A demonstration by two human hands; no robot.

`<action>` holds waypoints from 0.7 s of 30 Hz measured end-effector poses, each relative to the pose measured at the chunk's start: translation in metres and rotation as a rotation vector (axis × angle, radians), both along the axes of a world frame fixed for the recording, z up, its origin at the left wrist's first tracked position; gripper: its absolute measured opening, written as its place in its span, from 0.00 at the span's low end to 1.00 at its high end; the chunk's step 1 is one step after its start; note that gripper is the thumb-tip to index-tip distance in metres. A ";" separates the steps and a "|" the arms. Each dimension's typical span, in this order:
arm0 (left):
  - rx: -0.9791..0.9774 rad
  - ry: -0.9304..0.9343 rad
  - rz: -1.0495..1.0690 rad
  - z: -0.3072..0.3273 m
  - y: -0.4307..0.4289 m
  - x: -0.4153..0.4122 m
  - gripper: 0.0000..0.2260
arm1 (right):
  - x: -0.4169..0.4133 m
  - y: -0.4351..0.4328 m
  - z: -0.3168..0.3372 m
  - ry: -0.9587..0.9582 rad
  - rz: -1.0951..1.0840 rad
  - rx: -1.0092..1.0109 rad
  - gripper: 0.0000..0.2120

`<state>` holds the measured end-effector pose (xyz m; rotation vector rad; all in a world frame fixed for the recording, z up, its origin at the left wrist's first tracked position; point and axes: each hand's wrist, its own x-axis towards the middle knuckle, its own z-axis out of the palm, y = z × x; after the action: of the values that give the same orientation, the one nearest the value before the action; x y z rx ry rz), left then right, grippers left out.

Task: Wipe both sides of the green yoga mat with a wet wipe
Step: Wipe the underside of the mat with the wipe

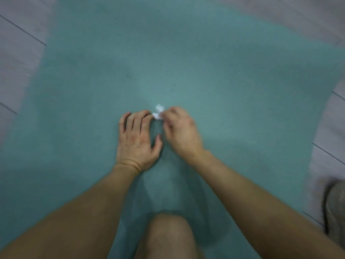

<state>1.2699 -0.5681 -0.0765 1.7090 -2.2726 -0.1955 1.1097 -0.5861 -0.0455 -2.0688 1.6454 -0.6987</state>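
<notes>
- The green textured foam yoga mat is lying flat on the grey plank floor, filling most of the view, with one face up.
- The small white crumpled wet wipe is sitting on the mat's middle, between the two sets of fingertips.
- The right hand is pinching the wipe at its near edge, fingers bunched around it. The view is blurred, so the exact fingers are unclear.
- The left hand is resting palm-down on the mat, fingers loosely bent and grasping nothing. The index tip is just beside the wipe and the thumb is well apart from it.
- A bare knee is pressing on the mat's near end.
- Handling, my guess — the wipe is looking light, limp and damp, wadded too small to cover much. It is probably needing to be spread open, and a flat palm would be working better than a pinch.
- The mat is looking soft, flexible and grippy — likely dragging at the wipe. For flipping, taking a long side edge or a corner seems best, after getting the knee off.
- The top face appears to be in progress, and the underside is not yet turned up.
</notes>
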 end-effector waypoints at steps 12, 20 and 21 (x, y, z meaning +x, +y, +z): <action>0.013 -0.126 0.137 0.015 -0.005 0.108 0.21 | 0.015 -0.032 0.004 0.055 -0.162 0.045 0.10; 0.031 -0.153 0.138 -0.003 -0.017 0.164 0.25 | -0.073 -0.083 0.003 0.251 -0.217 -0.090 0.10; 0.027 -0.147 0.134 -0.002 -0.017 0.164 0.25 | -0.083 -0.084 0.002 0.199 -0.459 -0.064 0.10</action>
<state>1.4344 -0.5852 -0.0785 1.9405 -2.2543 -0.0741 1.0272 -0.6706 -0.0433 -1.8634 2.2767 -0.7100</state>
